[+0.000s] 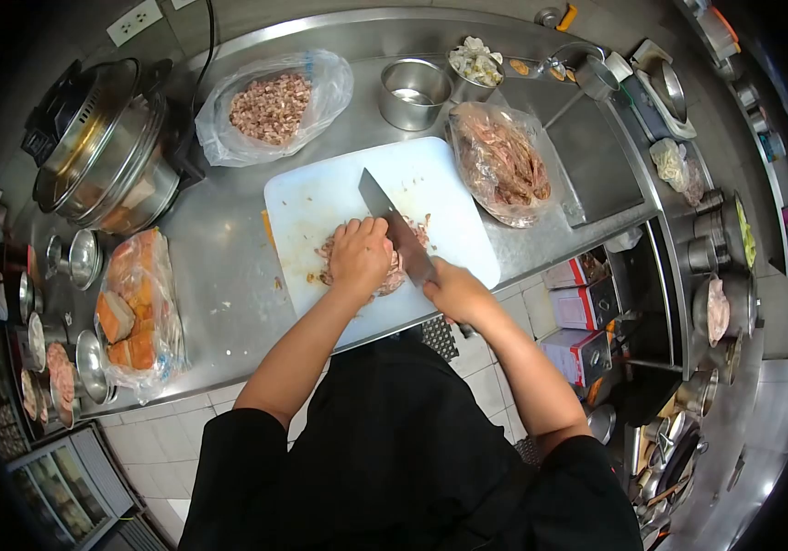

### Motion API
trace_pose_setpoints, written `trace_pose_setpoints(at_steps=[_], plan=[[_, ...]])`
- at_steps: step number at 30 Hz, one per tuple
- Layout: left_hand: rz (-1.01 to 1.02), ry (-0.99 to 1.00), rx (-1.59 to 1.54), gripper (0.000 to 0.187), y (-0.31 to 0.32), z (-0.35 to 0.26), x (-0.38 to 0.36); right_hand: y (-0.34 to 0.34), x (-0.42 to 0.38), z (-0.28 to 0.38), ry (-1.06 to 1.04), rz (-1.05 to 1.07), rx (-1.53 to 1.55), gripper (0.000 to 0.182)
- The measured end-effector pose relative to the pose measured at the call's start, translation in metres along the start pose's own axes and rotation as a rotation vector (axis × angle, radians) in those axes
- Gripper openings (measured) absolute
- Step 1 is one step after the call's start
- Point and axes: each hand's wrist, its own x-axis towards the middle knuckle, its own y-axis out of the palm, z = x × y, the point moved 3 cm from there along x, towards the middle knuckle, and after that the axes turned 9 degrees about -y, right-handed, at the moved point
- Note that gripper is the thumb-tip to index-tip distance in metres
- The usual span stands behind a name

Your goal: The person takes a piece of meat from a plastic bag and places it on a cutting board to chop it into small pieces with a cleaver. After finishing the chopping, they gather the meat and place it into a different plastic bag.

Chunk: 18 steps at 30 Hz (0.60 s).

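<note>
On a white cutting board [320,188], my left hand [362,257] presses down on a piece of meat [388,283] with its fingers curled over it. The palm hides much of that meat. My right hand [458,292] grips the handle of a wide-bladed knife [394,220]. Its blade lies alongside my left fingers, with the tip pointing to the far side of the board. Small chopped bits [419,231] are scattered right of the blade, and more lie around my left hand.
Behind the board are a bag of diced meat [270,108] and a steel pot [414,95]. A bag of meat strips [501,165] touches the board's right side, near the sink [586,156]. Bagged bread-like pieces [137,312] and a glass-bowl cooker [114,151] stand left.
</note>
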Motion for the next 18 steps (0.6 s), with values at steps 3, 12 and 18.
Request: trace_pose_setpoints(at_steps=[3,12,18], plan=[[0.012,-0.025,0.001,0.011,0.004,0.002,-0.001,-0.021,-0.047,0.015,0.077,0.104,0.070,0.027],[0.054,-0.033,0.012,0.013,0.005,0.001,-0.001,0.034,0.022,-0.003,-0.001,-0.096,0.064,0.031],[0.032,-0.035,0.017,0.015,0.002,0.003,-0.001,-0.004,0.015,0.009,0.005,-0.060,0.092,0.036]])
